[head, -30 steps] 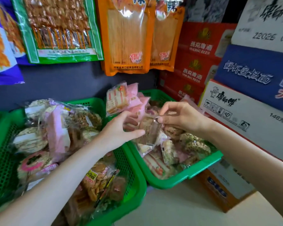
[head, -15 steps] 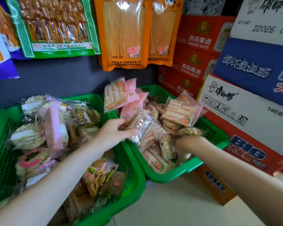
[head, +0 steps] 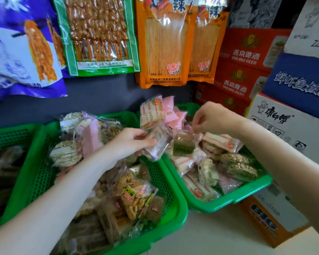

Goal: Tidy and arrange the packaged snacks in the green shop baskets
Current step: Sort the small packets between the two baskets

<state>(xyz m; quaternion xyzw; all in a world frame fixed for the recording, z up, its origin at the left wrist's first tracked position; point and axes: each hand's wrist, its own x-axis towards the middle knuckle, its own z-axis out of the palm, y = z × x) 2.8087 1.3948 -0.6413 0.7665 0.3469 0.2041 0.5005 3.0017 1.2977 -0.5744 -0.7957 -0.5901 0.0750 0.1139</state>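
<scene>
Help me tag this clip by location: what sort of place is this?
Most likely a small grocery shop: green baskets full of packaged snacks, big snack bags hung on the wall, and stacked Yanjing Beer cartons alongside.

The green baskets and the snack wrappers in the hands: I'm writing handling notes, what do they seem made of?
Green baskets: apparently moulded plastic, glossy, with perforated mesh walls. The packet in the left hand, a clear snack packet, and the green-labelled packet pinched by the right hand look like thin transparent film, shiny and crinkled.

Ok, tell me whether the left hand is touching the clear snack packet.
Touching. The head view shows the left hand gripping the clear snack packet.
</scene>
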